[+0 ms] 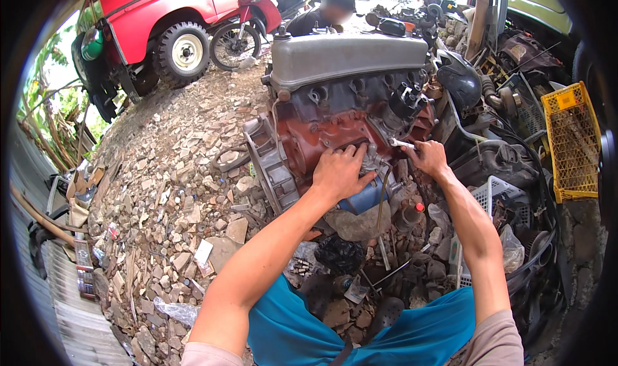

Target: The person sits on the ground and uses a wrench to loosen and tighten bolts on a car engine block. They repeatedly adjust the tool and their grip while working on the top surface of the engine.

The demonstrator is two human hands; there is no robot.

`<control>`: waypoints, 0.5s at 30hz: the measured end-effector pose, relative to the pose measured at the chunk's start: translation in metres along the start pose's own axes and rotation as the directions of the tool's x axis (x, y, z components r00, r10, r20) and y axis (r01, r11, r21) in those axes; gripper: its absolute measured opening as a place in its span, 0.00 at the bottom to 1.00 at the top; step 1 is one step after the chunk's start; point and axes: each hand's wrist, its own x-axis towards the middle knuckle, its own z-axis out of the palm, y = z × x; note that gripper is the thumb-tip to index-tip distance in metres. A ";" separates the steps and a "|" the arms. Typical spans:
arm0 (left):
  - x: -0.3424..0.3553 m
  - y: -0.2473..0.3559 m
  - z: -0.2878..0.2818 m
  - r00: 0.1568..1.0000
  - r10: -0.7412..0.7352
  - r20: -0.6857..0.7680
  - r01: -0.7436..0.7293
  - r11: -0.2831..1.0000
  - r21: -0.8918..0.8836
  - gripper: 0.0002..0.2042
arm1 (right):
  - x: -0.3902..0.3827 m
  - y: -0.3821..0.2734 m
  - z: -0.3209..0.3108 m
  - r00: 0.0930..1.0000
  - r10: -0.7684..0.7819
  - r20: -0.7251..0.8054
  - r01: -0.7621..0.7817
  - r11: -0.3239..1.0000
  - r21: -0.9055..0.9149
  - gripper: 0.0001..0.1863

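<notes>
An engine (302,147) with a grey top cover (347,56) and rust-red block stands on the rubble in front of me. My left hand (338,173) lies on the block's near side, fingers apart and bent over it, beside a metal fitting (372,157) and above a blue cylindrical part (357,198). My right hand (430,157) grips a silver wrench (402,143), its far end at the block just below a black cylindrical component (402,112). A thin rod or tube (380,215) hangs down from the fitting.
A person (322,18) is behind the engine, near a red scooter (241,25) and red vehicle (141,25). Yellow (573,140) and white (502,198) crates, a black helmet (460,83) and parts crowd the right. A red-capped bottle (409,218) stands below. Corrugated metal (77,314) edges the left.
</notes>
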 end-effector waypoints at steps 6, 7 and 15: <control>0.000 -0.002 -0.001 1.000 -0.006 -0.004 0.006 1.000 -0.027 0.34 | 0.006 0.003 0.004 0.998 -0.065 -0.022 0.065 0.998 -0.020 0.33; 0.001 0.000 -0.001 1.000 0.004 -0.023 -0.005 1.000 -0.029 0.34 | 0.006 0.006 0.004 0.998 -0.062 -0.014 0.062 0.998 -0.017 0.33; -0.002 -0.004 0.000 0.999 0.020 -0.049 -0.019 1.000 0.015 0.35 | -0.001 -0.008 0.004 0.991 0.085 0.105 -0.094 0.993 0.076 0.34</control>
